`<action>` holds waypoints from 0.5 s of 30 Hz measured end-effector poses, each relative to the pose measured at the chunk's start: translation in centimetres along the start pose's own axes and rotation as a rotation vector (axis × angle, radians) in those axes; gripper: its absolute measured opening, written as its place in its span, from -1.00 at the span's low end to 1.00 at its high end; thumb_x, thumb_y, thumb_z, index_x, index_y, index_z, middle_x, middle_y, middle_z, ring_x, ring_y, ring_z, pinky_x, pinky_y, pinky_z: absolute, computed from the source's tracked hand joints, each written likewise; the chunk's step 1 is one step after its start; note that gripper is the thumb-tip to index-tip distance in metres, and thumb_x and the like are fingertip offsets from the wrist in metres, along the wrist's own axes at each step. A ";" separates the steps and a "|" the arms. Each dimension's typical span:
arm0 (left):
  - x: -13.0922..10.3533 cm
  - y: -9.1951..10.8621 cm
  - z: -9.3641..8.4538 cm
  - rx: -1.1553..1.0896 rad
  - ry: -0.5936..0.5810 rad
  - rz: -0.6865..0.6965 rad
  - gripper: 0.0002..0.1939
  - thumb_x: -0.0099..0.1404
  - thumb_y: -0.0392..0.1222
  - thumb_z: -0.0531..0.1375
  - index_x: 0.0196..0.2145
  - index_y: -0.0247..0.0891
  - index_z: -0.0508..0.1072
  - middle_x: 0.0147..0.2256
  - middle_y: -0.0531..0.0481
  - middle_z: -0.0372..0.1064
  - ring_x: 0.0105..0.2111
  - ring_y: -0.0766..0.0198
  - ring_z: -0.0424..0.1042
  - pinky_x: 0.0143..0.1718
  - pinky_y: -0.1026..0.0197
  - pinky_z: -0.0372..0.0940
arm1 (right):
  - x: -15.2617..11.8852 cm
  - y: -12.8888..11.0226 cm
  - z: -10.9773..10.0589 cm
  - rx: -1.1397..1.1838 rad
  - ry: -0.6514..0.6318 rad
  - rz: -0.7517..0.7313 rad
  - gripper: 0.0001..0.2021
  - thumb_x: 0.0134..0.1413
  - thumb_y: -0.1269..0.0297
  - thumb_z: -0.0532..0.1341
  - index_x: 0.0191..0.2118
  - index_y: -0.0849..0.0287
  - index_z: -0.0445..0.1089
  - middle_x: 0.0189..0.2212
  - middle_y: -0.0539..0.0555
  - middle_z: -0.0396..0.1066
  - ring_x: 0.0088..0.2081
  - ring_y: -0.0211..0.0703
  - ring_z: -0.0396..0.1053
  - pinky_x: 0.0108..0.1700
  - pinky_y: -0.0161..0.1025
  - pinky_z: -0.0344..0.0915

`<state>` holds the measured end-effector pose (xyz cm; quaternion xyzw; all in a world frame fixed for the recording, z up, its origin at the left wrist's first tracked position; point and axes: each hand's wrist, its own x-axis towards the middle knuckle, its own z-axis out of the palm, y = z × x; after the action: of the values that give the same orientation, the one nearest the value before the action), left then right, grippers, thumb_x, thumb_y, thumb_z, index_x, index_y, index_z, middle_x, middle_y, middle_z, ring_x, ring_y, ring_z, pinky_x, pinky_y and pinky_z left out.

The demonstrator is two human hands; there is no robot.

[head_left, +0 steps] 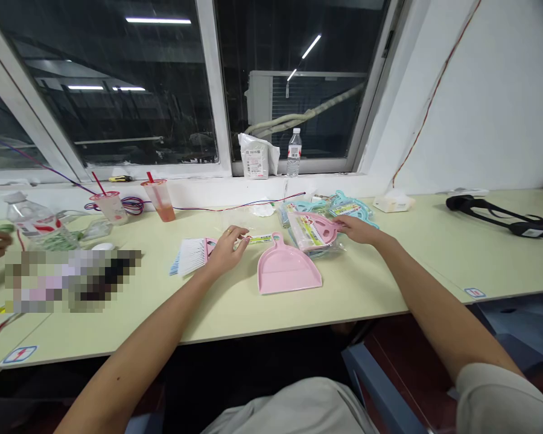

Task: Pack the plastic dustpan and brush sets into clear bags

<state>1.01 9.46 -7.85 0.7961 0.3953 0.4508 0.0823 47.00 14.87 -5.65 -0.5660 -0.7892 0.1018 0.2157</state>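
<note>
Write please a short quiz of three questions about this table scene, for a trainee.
1. True or false: the pink dustpan lies between the two hands.
2. What does the right hand touch?
A. the water bottle
B. a packaged pink dustpan set
C. the black strap
3. Which thing lies just left of the left hand?

Key: 1 true; 2 B; 3 the small brush with white bristles.

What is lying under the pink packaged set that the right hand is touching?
The right hand rests on a bagged pink dustpan set topping a pile. Under it, teal bagged sets stick out behind and right. How many lie beneath is hidden.
</note>
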 end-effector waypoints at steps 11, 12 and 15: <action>-0.9 2.2 0.6 -0.087 -0.297 -0.098 -0.68 0.45 0.03 0.13 0.00 -0.07 0.59 -0.06 -0.13 0.53 -0.14 0.04 0.48 -0.15 0.07 0.34 | 1.1 2.7 1.0 -0.051 -0.042 -0.021 -0.61 0.30 0.32 0.11 0.14 0.13 0.54 0.17 0.28 0.48 0.21 0.19 0.40 0.30 0.06 0.27; -1.0 2.5 0.7 -0.102 -0.336 -0.102 -0.64 0.46 0.05 0.13 0.07 -0.05 0.58 -0.01 -0.13 0.51 -0.11 0.04 0.48 -0.12 0.07 0.35 | 1.2 2.6 1.1 -0.053 -0.054 -0.027 -0.60 0.30 0.31 0.10 0.15 0.14 0.53 0.18 0.28 0.47 0.22 0.19 0.40 0.30 0.06 0.27; -1.2 3.0 1.2 -0.147 -0.448 -0.074 -0.58 0.47 0.12 0.11 0.15 0.01 0.55 0.09 -0.13 0.44 -0.03 0.04 0.47 0.00 0.05 0.35 | 1.6 2.5 1.4 -0.053 -0.074 -0.025 -0.58 0.30 0.33 0.10 0.17 0.17 0.52 0.22 0.30 0.43 0.25 0.19 0.37 0.31 0.03 0.26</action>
<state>3.23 6.89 -7.87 0.8529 0.3623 0.2873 0.2422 48.08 17.30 -7.57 -0.5577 -0.8059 0.0989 0.1723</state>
